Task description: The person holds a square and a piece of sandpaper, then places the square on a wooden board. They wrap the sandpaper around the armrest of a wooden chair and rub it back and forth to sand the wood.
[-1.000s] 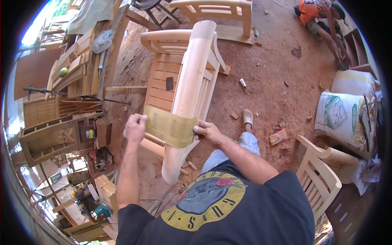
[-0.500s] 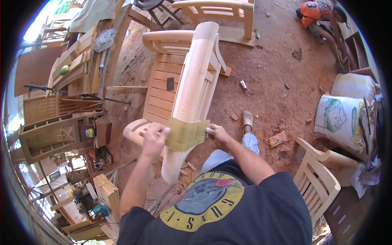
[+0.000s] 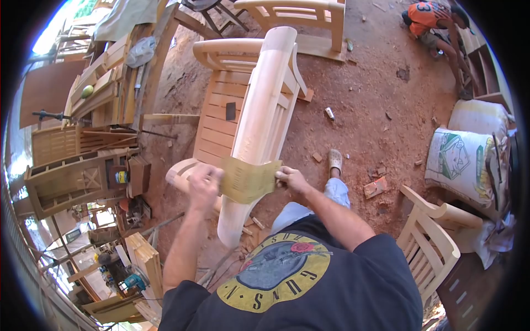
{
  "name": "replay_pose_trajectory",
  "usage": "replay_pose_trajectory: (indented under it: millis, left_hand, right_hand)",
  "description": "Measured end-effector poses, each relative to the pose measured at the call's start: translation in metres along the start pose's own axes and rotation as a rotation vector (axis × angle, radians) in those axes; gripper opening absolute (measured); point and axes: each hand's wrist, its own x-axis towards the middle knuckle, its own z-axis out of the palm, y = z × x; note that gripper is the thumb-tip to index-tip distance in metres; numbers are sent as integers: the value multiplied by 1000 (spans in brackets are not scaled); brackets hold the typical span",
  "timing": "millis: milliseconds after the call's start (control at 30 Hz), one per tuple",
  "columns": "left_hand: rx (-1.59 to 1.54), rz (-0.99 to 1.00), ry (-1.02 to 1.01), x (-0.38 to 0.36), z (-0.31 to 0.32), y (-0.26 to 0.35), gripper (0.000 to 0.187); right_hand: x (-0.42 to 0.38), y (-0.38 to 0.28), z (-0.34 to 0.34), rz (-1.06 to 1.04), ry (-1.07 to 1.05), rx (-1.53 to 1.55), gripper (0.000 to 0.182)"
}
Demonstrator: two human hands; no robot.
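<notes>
A strip of yellowish sandpaper (image 3: 248, 181) lies curved over the wide, rounded top rail (image 3: 258, 124) of a pale wooden bench. Its left end is pinched in my left hand (image 3: 205, 185), slightly blurred, and its right end between thumb and fingers of my right hand (image 3: 292, 180). Both hands are closed, one at each side of the rail. The bench's slatted seat (image 3: 216, 124) extends to the left, with a small dark square piece (image 3: 231, 111) lying on it. A curved armrest (image 3: 182, 172) shows just beyond my left hand.
Another wooden bench (image 3: 298, 16) stands ahead. Stacked boards (image 3: 105, 83) and furniture parts fill the left side. On the right are full sacks (image 3: 458, 163) and a slatted chair (image 3: 428, 243). A person in orange (image 3: 428, 19) crouches at the far right. Wood scraps litter the dirt floor.
The sandpaper has shifted left across the rail. My left hand has moved left and slightly down, and my right hand has moved a little left with it.
</notes>
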Motion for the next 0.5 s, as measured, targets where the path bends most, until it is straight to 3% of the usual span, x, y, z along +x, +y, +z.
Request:
replay_pose_trajectory:
  millis: [100, 133, 200, 300, 400, 500]
  left_hand:
    - [226, -121, 211, 24, -33, -48, 19]
    - [167, -149, 149, 22, -32, -43, 19]
    - [46, -198, 26, 16, -26, -22, 20]
    - [71, 151, -104, -8, 2, 22, 19]
    - [97, -20, -10, -2, -5, -1, 19]
    - [206, -162, 217, 21, -38, -49, 19]
  right_hand:
    - [-32, -46, 54, -66, -156, 27, 17]
    - [-31, -43, 55, -87, -195, 84, 18]
    - [-18, -28, 37, -57, -63, -1, 18]
    - [10, 11, -8, -28, 37, -31, 18]
    - [-8, -5, 7, -22, 30, -81, 19]
    - [-32, -39, 57, -113, -160, 63, 18]
